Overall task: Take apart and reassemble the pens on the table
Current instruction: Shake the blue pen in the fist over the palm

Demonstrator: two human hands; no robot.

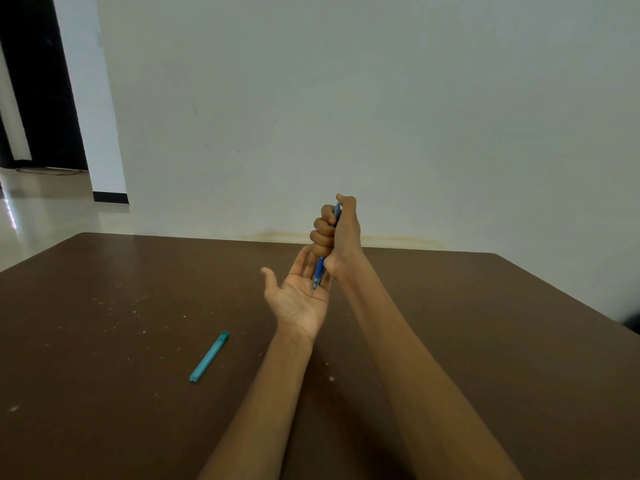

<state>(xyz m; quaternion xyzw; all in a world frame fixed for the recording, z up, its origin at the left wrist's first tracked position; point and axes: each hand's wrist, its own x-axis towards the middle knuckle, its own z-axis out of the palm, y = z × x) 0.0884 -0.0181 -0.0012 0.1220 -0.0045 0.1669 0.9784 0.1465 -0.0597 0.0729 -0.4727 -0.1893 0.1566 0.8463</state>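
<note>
My right hand (337,233) is closed in a fist around a blue pen (319,271), held upright with the tip pointing down. The thumb rests on the pen's top end. The tip touches or nearly touches the palm of my left hand (299,296), which is held flat and palm up just above the table, fingers apart, holding nothing. A teal pen cap or barrel (209,356) lies alone on the brown table (104,341), to the left of my left forearm.
The brown table has scattered pale specks on its left part. A plain white wall stands right behind its far edge. At far left a dark doorway and a glossy floor are in view. A dark blurred shape sits at the right edge.
</note>
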